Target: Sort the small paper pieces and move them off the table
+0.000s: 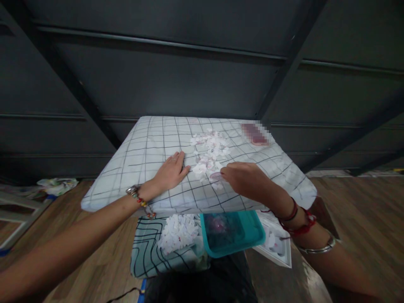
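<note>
Left hand (169, 173) open, palm down on checked cloth (139, 151), left of white scraps (211, 143). Scraps in loose pile, mid-cloth. Right hand (241, 176) closed, pinching pinkish piece (216, 176) at pile's near end. Teal tray (254, 229) below cloth's near edge.

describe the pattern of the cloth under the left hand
The cloth is white with a dark grid, head view.
</note>
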